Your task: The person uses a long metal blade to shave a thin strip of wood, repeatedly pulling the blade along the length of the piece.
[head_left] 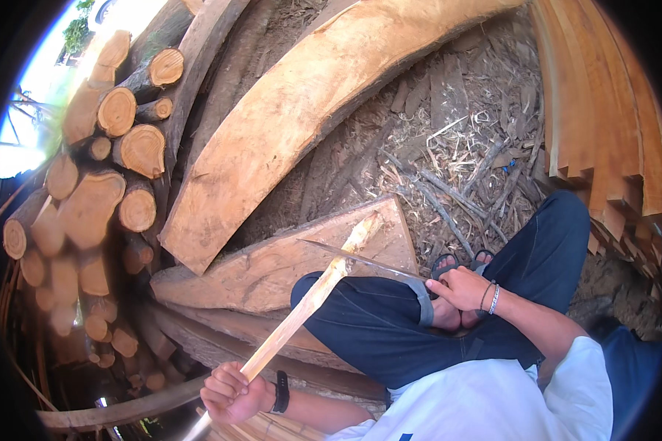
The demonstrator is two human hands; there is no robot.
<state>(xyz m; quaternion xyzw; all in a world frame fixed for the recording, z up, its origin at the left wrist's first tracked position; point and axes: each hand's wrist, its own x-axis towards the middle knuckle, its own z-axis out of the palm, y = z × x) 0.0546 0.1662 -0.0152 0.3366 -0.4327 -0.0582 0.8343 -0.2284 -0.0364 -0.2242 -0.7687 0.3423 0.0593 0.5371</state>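
Note:
My left hand (pixel 232 393) is wrapped round the lower part of a peeled wooden stick (pixel 293 323), pale along most of its length. The stick slants up and away to the right, its far end over a flat wooden slab (pixel 265 281). In my right hand (pixel 460 289) is the handle of a long-bladed knife (pixel 390 270); the fingers hide most of the handle. The blade reaches left from that hand and crosses the stick near a knot in its upper part. Whether the edge touches the wood I cannot tell.
Cut logs (pixel 141 151) are stacked at the left. A large curved plank (pixel 301 110) lies across the upper middle. Sawn boards (pixel 603 95) stand at the right. Wood shavings (pixel 463 147) and thin branches (pixel 449 198) litter the ground ahead of my sandalled feet (pixel 446 263).

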